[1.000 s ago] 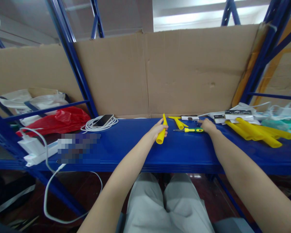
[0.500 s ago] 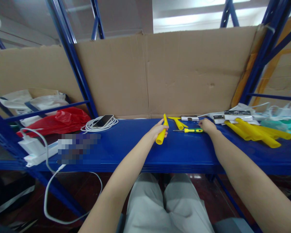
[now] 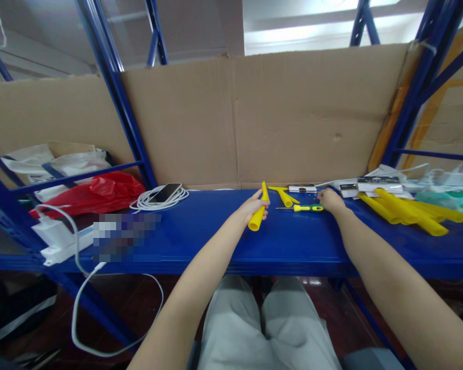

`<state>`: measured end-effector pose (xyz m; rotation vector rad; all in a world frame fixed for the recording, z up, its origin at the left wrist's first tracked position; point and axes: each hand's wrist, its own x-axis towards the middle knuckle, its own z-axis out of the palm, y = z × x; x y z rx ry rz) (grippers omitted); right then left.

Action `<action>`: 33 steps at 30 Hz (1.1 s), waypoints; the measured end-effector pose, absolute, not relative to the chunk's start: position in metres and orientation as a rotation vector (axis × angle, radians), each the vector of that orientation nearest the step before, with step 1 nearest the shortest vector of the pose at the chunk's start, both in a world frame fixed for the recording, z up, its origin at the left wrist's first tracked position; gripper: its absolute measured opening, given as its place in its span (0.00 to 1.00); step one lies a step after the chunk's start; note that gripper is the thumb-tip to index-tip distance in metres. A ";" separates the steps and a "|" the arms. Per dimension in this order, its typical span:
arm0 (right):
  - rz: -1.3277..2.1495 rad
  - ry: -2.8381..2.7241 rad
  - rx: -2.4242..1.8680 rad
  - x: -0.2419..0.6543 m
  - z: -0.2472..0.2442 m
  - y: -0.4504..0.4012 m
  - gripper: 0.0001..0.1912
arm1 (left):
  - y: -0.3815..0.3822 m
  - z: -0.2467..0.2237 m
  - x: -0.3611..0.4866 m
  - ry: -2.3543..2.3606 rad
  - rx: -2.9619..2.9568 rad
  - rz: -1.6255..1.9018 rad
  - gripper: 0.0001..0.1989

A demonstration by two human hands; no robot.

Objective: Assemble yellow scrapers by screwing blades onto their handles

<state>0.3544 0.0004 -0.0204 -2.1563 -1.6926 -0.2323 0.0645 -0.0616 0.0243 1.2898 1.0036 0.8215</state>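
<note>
here, the left hand [image 3: 250, 208] had its fingers wrapped around a yellow tube [image 3: 256, 221], which stood tilted above the blue shelf [image 3: 285, 246], its wide open end toward the person and its narrow tip toward the cardboard panel [image 3: 312, 113]. the right hand [image 3: 332, 200] was low over the shelf, just beyond the handle end of a screwdriver [image 3: 309, 208]; whether its fingers were apart or together, i could not tell. between the hands lay yellow pieces [image 3: 285, 198], near a small white box [image 3: 302, 189]. more yellow tubes [image 3: 412, 210] were piled to the right.
</note>
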 end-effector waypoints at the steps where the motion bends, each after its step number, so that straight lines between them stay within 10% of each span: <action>1: -0.239 -1.646 -2.129 0.355 -0.020 0.001 0.14 | -0.061 0.024 0.064 1.000 1.291 0.814 0.38; 33: 0.170 -1.800 -1.055 0.241 0.012 -0.025 0.05 | -0.066 0.028 0.059 0.725 1.348 0.623 0.40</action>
